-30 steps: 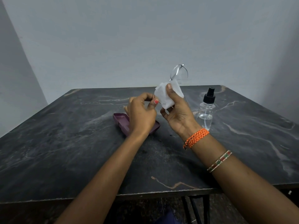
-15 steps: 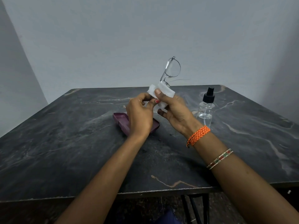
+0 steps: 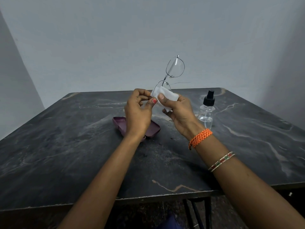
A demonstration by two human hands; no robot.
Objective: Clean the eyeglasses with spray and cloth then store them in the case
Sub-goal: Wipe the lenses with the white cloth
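My forearms reach out over the dark marble table [image 3: 66, 162], an orange band [image 3: 200, 138] and a beaded bangle [image 3: 222, 161] on my right wrist. Above the table, my left hand [image 3: 137, 111] pinches the rim of the eyeglasses [image 3: 171, 75]' lower lens. My right hand [image 3: 178, 111] grips the white cloth [image 3: 168, 96], thumb pressing it to that lens. The frame stands upright above the table. Behind my left hand lies the open purple case [image 3: 119, 123]; right of it stands the spray bottle [image 3: 207, 109].
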